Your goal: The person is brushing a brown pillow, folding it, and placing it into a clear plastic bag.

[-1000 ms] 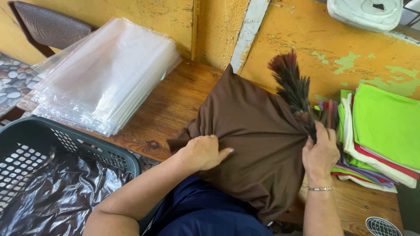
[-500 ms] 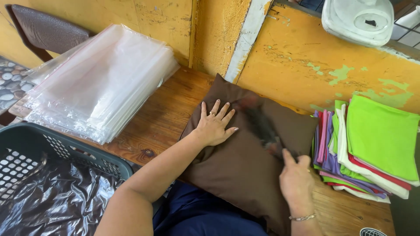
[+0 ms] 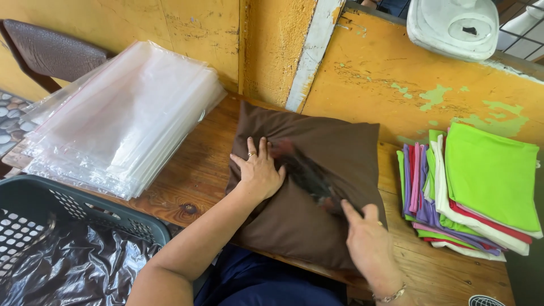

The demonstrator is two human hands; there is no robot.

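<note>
Head view: brown cushion (image 3: pixel 317 192) lies flat mid-worktop (image 3: pixel 198 170), near front edge. Left hand (image 3: pixel 258 170) spread, pressing cushion's left side. Right hand (image 3: pixel 368 243) grips feather duster (image 3: pixel 309 178), blurred across fabric: dusting looks underway. Clear bag stack (image 3: pixel 124 113) at left edge, folded covers (image 3: pixel 470 192) at right edge untouched.
</note>
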